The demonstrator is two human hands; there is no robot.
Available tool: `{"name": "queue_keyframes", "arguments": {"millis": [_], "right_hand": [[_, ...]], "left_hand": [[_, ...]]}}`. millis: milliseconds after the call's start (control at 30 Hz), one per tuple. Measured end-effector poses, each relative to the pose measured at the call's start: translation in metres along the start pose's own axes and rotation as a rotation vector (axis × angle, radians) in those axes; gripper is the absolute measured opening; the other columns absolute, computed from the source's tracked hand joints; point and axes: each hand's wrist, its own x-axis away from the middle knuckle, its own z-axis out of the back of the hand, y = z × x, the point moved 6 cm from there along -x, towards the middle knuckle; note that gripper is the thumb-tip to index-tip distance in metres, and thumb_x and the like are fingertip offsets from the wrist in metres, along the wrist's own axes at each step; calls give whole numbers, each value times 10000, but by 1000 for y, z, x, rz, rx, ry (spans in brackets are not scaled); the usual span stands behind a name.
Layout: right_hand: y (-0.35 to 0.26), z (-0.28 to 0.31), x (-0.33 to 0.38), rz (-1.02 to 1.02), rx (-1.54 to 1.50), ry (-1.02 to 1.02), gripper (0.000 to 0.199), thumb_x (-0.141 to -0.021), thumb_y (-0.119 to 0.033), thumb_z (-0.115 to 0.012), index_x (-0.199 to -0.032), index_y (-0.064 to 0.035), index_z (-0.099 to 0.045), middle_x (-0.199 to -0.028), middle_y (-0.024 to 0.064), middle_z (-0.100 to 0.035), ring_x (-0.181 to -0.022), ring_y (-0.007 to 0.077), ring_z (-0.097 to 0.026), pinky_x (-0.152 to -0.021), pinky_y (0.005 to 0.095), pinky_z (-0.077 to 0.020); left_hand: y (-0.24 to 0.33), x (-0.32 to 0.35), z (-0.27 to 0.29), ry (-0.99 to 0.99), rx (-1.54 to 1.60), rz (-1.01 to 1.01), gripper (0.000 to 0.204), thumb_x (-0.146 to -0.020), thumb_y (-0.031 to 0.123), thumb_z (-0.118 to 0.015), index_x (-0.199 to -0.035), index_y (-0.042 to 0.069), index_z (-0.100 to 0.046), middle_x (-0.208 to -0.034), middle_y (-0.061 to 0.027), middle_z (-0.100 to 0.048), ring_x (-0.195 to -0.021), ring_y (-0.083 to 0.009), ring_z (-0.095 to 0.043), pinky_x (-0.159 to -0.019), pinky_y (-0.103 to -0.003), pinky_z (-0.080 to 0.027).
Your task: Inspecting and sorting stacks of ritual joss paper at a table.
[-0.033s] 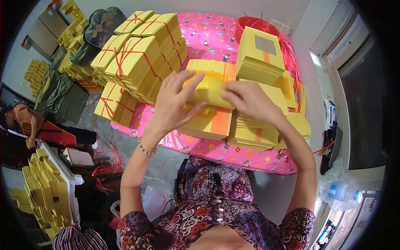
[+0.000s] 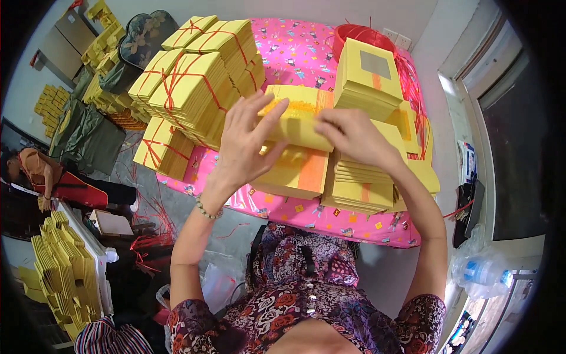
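Note:
Over a stack of yellow paper [image 2: 289,183] with an orange band, a curved yellow paper sheet [image 2: 300,134] is lifted, its upper side partly blurred. My right hand [image 2: 356,138] pinches the sheet's right end between thumb and bent fingers. At the left end is my left hand [image 2: 244,138], its fingers spread and the thumb apart from them; whether it touches the sheet is hard to tell. A rough orange-gold patch [image 2: 303,106] shows on the paper just beyond the sheet.
Bundles tied with red string [image 2: 194,82] rise at the left of the pink tablecloth [image 2: 289,50]. More yellow stacks [image 2: 368,82] stand at the right, before a red basket [image 2: 365,36]. Another person [image 2: 53,177] bends at far left. A window [image 2: 513,124] flanks the right.
The fingers of my left hand have shifted slightly up and to the left. The curved sheet has changed shape a little between my hands.

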Motion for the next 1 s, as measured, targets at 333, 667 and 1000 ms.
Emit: {"name": "queue_keyframes", "arguments": {"millis": [333, 667, 1000], "right_hand": [[80, 13, -69, -143, 53, 58, 303, -921, -257, -541, -979, 26, -630, -734, 171, -607, -694, 290, -593, -668, 393, -455], [115, -7, -103, -125, 219, 24, 282, -884, -258, -553, -942, -6, -665, -833, 182, -661, -825, 332, -634, -756, 428, -484], [108, -44, -138, -216, -25, -228, 292, -886, -247, -520, -980, -24, -683, -923, 169, -686, -852, 269, -651, -775, 394, -484]], "left_hand": [[-5, -4, -57, -128, -21, -24, 659, -813, 335, -694, -1362, 78, -436, -1297, -180, -455, -1240, -380, -412, -1026, -489, -353], [-23, -8, -84, -270, -49, 2, 784, -854, 570, -569, -1409, 56, -363, -1366, -237, -396, -1306, -423, -338, -1098, -537, -258], [-25, -5, -87, -316, -62, 22, 808, -849, 599, -558, -1430, 79, -348, -1395, -209, -382, -1325, -400, -328, -1100, -528, -252]]}}
